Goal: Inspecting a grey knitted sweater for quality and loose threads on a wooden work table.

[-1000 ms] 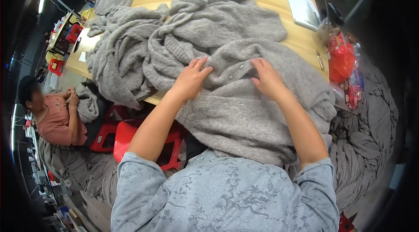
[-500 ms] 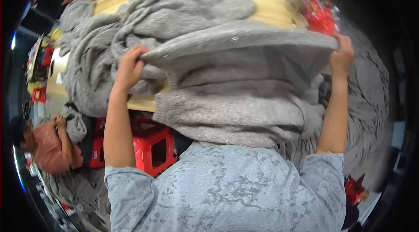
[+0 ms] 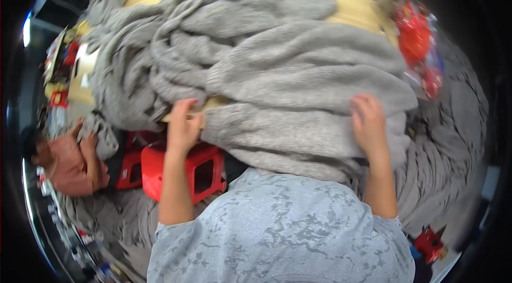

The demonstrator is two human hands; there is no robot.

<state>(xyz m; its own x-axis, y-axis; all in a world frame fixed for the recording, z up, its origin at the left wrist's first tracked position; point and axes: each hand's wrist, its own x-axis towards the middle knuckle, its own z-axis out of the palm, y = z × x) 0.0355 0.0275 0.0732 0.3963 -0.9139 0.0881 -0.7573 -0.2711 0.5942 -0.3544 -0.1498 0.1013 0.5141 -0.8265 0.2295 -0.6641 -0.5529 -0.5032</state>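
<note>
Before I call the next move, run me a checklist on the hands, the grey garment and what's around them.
1. Left hand free: ok, thumb and fingers apart, nothing gripped.
2. Right hand over the garment: ok; whether it presses on the cloth, cannot tell.
3. Garment smooth: not ok, folds run across it.
4. Garment apart from the pile at left: not ok, they meet.
5. Red bag clear of both hands: ok.
6. Seated co-worker clear of the garment: ok.

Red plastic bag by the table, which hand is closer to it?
Right. The right hand is over the grey garment, below and left of the bag in the picture; the left hand is farther, by the garment's left edge.
</note>
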